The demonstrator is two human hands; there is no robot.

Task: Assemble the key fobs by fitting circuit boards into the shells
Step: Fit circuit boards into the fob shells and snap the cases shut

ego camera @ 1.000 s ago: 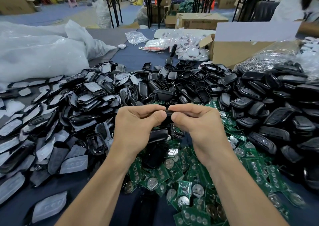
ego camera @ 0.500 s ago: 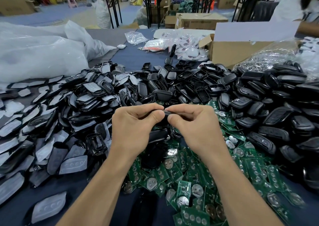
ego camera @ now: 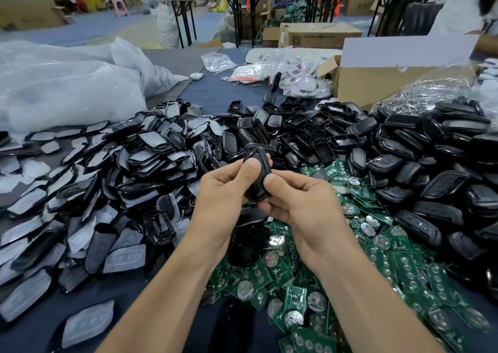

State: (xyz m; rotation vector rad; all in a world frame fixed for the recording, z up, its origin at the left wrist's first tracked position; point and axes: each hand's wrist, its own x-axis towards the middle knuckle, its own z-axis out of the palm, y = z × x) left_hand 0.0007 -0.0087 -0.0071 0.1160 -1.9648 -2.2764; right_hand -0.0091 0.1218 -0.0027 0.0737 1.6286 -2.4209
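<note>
**Trainee:** Where is the workpiece at this step?

**Instructor:** The black fob (ego camera: 259,176) is lifted off the table (ego camera: 215,96). It is roughly upright between both hands, above the heap of green circuit boards (ego camera: 283,274). The left hand (ego camera: 222,191) grips its left edge, with the fingers curled behind and the thumb on the upper front face. The right hand (ego camera: 295,201) grips the right edge the same way, with the thumb on the lower front.

**Trainee:** Is a board seated inside?

**Instructor:** That cannot be told. The thumbs and the dark casing hide the interior. The step appears to be closing or checking the two halves.

**Trainee:** How is the closure done correctly?

**Instructor:** Align the edges all round before pressing. Apply thumb pressure near the rim, not at the centre, and work along the seam from one end to the other. Support the back with the curled fingers so the casing does not flex. If a corner stands proud, separate the halves and reseat the board. Forcing it may crack the board.

**Trainee:** Where does the finished unit go?

**Instructor:** Probably with the closed fobs (ego camera: 442,182) heaped on the right. Keep it apart from the open shells (ego camera: 336,140) beyond the hands and the film-covered pieces (ego camera: 122,258) on the left.
</note>
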